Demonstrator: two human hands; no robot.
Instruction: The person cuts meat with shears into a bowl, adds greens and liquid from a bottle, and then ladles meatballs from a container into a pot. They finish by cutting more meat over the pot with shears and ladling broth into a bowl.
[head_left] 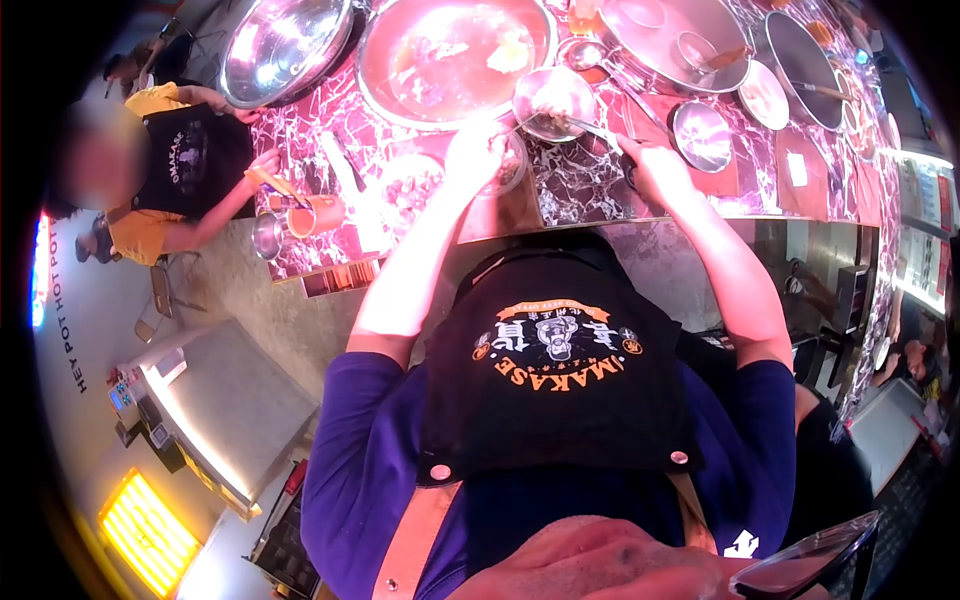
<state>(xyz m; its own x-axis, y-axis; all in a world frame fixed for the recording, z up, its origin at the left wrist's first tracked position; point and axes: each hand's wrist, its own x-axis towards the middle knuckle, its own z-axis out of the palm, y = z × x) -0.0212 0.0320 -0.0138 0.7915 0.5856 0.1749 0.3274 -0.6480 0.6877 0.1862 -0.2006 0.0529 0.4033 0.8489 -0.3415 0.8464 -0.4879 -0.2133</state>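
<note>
- Fingers of the left hand (478, 155): pressed together on a thin utensil (523, 122); glare hides exact contact.
- Fingers of the right hand (655, 172): curled around dark-handled scissors (598, 131), one pair, tips inside the mixing bowl.
- Mixing bowl (570, 86): one, between and beyond the hands at 12 o'clock; contains pale food pieces, count unclear. Positions below refer to it.
- 10 o'clock: one large basin (366, 88), reddish liquid, pale pieces.
- 2 o'clock: one wide pot (640, 68), containing one round bowl (697, 48) and one utensil.
- Between 3 and 4 o'clock: one small steel bowl (702, 136).
- 8 o'clock: one orange cup (318, 216), several utensils.
</note>
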